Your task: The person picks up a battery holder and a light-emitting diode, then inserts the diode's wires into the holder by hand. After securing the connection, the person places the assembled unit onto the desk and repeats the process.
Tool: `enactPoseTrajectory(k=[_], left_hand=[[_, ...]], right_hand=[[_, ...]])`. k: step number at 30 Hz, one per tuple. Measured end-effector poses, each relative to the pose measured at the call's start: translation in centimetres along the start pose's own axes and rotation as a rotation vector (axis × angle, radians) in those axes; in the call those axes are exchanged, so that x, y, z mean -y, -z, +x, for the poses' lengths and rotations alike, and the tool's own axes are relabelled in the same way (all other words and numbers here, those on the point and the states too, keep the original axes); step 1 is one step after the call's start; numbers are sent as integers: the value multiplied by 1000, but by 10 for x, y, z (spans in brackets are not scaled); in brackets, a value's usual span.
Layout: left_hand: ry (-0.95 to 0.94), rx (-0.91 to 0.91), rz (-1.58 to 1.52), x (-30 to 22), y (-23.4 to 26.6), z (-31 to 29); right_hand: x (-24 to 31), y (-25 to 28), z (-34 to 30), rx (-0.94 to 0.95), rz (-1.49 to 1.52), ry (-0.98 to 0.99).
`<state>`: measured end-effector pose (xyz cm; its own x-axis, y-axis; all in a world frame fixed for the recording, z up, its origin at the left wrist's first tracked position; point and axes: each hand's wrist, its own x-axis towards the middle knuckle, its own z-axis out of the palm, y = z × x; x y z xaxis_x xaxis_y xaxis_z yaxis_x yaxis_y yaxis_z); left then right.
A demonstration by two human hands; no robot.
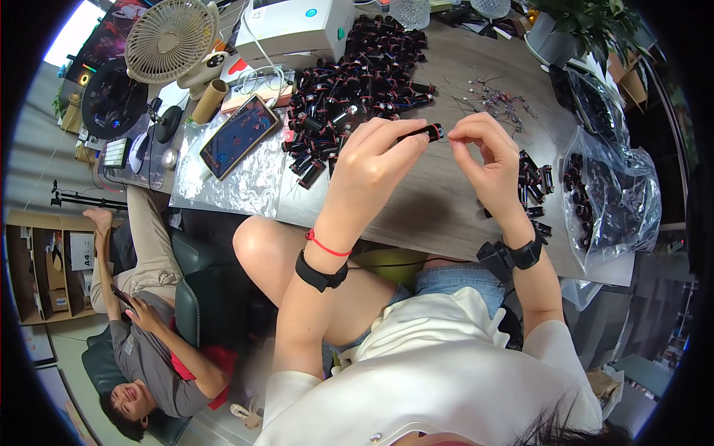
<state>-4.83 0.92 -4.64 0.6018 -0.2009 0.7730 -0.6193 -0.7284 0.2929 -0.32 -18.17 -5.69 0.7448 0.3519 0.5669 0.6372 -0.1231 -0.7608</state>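
My left hand (368, 160) pinches a small black cylinder (435, 132) with red at its end, held level over the table. Close beside that end is my right hand (489, 160), its thumb and forefinger pressed together. Whatever sits between those fingertips is too small to make out. Beyond my left hand spreads a big heap of similar black cylinders (372, 70), many with red wire or bands. Small parts with thin wire leads (502, 102) lie scattered past my right hand. A smaller group of black cylinders (534, 182) lies beside my right wrist.
A clear plastic bag (625, 201) with black cylinders lies at the right edge. To the left are a phone (239, 137) on plastic film, a cardboard tube (210, 101) and a fan (171, 41). A white machine (297, 33) stands behind. Another person (160, 334) sits at left holding a phone.
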Motion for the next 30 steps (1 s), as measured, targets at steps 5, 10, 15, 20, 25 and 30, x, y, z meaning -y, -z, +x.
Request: enactPoseTrajectory(k=[5,10,15,20,25,30], left_hand=[[12,5,-10,0,0,-1],[10,7,18,-1,-1,-2],[0,33,20,-2,-1,-2],[-11,22,17,0,-2,-3],[-8,28,5,0,-2,-3],[16,17,-26,-1,-2,-2]], right_hand=[[0,0,1,-3,-23,16],[-1,-1,1,-7,-77,51],[3,-2,2,-14,-164,102],[2,-2,2,-7,-149,70],[2,-1,2,28,-98,27],[-4,-1,2,40,114,-100]])
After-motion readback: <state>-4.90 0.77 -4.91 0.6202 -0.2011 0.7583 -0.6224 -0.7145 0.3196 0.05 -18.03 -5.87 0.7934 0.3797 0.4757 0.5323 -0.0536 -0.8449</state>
